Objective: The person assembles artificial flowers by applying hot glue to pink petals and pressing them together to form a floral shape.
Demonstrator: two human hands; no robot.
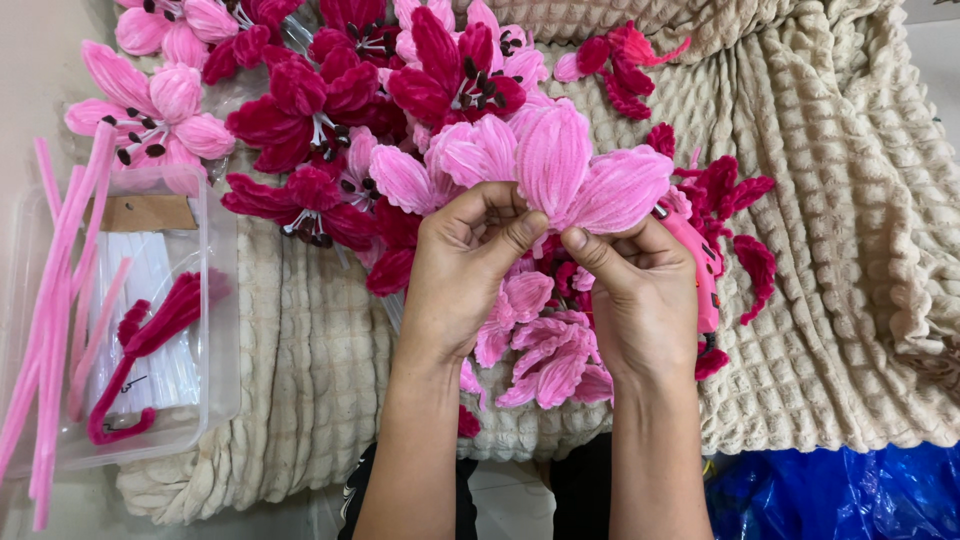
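Both my hands hold a light pink fuzzy pipe-cleaner flower (560,170) above a cream waffle-textured blanket (810,200). My left hand (465,275) pinches the flower's base from the left with thumb over fingers. My right hand (635,290) grips the base from the right, its thumb touching the petals' bottom. The petals fan upward and to the right. Loose pink petals (545,350) lie under my hands. A pink glue gun (700,265) lies partly hidden behind my right hand.
Finished dark red and pink flowers (320,110) are piled at the top left. Loose dark red petals (740,220) lie at the right. A clear plastic box (215,330) at the left holds white sticks and pink pipe cleaners (60,290). A blue plastic bag (830,495) is at the bottom right.
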